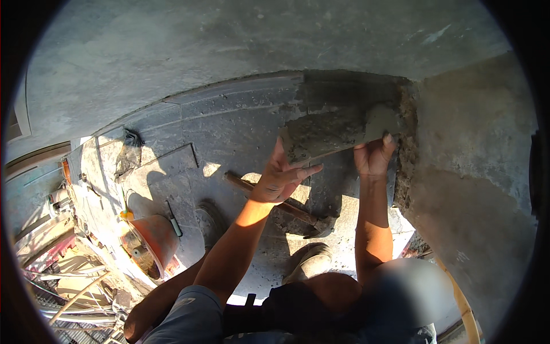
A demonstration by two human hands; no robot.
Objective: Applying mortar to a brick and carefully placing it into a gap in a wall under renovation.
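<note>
A flat tile [326, 133], its upper face coated with wet grey mortar, is held tilted near the corner where two grey walls meet. My left hand [282, 179] grips its left end, with some fingers at the edge and one finger stretched out below it. At the right end, my right hand [375, 155] is closed on the near edge, thumb up against a smooth mortar patch. Beneath my hands a hammer [269, 198] with a wooden handle lies on the tiled floor. What the tile's underside touches is hidden.
An orange bucket [154, 243] lies tipped at the lower left, beside a marker-like pen [174, 220]. Farther left are a dark plastic bag [129, 150] and scattered sticks [74, 298]. A shoe [312, 261] stands below the hammer. The right wall [470, 155] is close to my right hand.
</note>
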